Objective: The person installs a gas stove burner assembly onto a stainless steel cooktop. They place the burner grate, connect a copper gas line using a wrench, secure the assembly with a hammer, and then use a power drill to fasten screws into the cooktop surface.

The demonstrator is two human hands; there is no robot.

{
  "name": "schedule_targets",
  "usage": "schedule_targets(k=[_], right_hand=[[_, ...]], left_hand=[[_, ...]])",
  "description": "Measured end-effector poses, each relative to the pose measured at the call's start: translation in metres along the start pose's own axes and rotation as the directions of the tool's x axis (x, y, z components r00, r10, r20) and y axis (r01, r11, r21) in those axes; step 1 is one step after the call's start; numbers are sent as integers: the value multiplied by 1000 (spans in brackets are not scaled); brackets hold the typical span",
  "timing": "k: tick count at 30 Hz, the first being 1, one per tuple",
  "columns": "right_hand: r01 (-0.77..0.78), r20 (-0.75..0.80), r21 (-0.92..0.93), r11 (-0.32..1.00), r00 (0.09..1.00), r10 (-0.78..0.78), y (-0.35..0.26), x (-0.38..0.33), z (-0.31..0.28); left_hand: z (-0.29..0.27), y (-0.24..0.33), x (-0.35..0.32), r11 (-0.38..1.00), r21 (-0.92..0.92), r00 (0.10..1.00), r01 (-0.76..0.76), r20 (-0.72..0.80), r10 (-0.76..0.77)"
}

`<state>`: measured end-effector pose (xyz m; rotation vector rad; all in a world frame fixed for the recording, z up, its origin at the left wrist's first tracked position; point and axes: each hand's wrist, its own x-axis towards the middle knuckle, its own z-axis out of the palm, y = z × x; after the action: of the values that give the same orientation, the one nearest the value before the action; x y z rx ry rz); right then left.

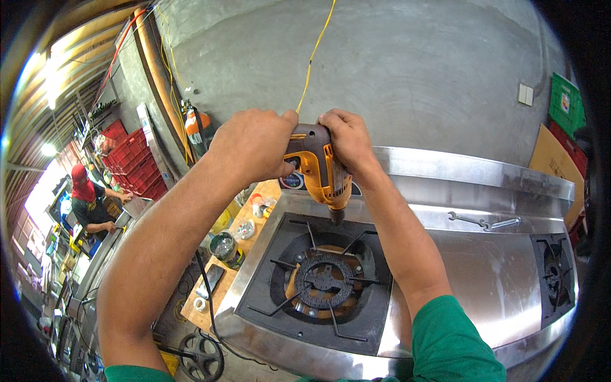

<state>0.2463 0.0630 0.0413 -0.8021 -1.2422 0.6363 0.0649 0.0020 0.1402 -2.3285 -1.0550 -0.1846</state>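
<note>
A yellow and dark brown power drill (323, 170) points chuck down over the back of a black gas burner (323, 281) set in a stainless steel stove. My left hand (258, 143) is closed around its handle, with a finger at the trigger. Curled over the drill's rear end, my right hand (347, 141) grips it from the other side. The chuck is near the back edge of the burner's black plate (267, 248); any bit, and whether it touches, cannot be made out.
Two wrenches (484, 221) lie on the steel top at right, near a second burner (555, 274). A wooden board (251, 219) at left bears a tub (226, 247), a phone (210, 280) and tape (200, 304). A black cord (213, 318) hangs nearby. Another person (89, 204) works far left.
</note>
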Motion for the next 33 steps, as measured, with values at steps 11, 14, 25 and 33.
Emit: schedule_targets(k=[11,14,25,33], right_hand=[[42,36,65,997,998,-45,13,7,-6],[34,41,21,999,999,-35,9,7,-8],[96,129,102,990,986,-109,27,19,1],[64,66,65,996,995,-69,10,12,3]], left_hand=[[4,7,-2,999,29,998,18,-66,-16],[5,11,-5,998,49,996,40,-82,-36],[-14,34,-11,966,191,983,176,24,-184],[-18,49,-20,961,171,976,218,-32,-215]])
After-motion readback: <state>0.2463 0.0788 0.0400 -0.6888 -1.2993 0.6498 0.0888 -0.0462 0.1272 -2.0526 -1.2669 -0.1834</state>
